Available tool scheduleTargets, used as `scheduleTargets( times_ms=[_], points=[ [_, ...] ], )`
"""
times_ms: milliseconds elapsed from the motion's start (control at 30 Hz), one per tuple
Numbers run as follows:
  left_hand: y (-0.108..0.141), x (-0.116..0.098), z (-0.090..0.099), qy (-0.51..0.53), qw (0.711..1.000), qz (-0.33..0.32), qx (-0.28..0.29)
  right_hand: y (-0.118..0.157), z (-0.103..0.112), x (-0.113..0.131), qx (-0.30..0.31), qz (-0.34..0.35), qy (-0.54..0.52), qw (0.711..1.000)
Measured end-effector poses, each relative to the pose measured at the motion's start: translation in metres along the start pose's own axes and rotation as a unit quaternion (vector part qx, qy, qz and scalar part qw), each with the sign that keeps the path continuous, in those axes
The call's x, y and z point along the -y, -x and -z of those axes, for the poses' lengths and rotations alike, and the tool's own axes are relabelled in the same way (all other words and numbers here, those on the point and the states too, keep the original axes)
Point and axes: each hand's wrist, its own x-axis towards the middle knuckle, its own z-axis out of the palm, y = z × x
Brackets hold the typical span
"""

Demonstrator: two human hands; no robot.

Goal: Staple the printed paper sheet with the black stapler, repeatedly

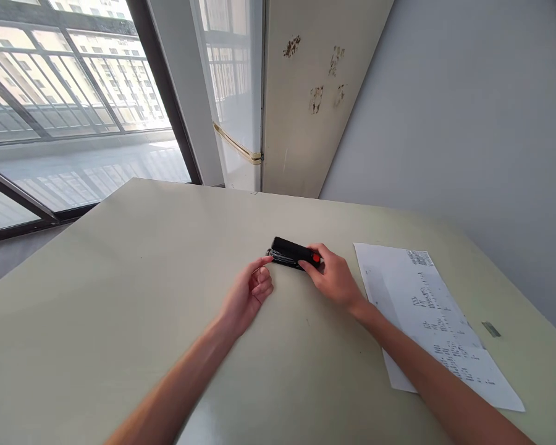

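A black stapler (pixel 291 250) with a red patch at its right end lies on the pale table, slanting slightly down to the right. My right hand (pixel 334 275) is closed around that right end, with the thumb along the near side and fingers on the far side. My left hand (pixel 250 290) is at the stapler's left end. One finger there is stretched out, its tip touching or very close to the metal tip, while the other fingers curl loosely around nothing. Under my right forearm lies a white printed sheet (pixel 389 290).
The pale table (pixel 120 296) spreads to both sides. A small dark strip (pixel 491 329) is stuck to it at the right. Beyond the far edge stands a fridge (pixel 301 142), beside a grey wall (pixel 467 111). Glass doors (pixel 88 99) with a balcony railing are at the left.
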Motion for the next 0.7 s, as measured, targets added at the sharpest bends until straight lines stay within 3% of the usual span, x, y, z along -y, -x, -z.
scheduleTargets(
  times_ms=[67, 267, 367, 467, 567, 700],
  points=[
    [-0.002, -0.004, 0.002, 0.060, 0.998, 0.013, 0.001, -0.019, -0.013, 0.003, -0.004, 0.016, 0.000, 1.000],
    [-0.002, -0.009, 0.005, 0.111, 0.993, 0.031, 0.012, -0.073, -0.055, 0.013, -0.008, 0.064, -0.017, 0.998],
    [-0.001, -0.011, 0.006, 0.122, 0.992, 0.041, 0.006, -0.084, -0.066, 0.013, -0.014, 0.081, -0.031, 0.996],
    [-0.001, -0.013, 0.007, 0.134, 0.990, 0.051, -0.005, -0.071, -0.060, 0.015, -0.054, 0.079, -0.039, 0.995],
    [-0.001, -0.012, 0.006, 0.137, 0.990, 0.045, -0.006, -0.036, -0.041, 0.025, -0.100, 0.088, -0.033, 0.991],
    [0.000, -0.005, 0.004, 0.133, 0.990, 0.035, 0.014, 0.016, -0.022, 0.047, -0.051, 0.152, 0.022, 0.987]
  ],
)
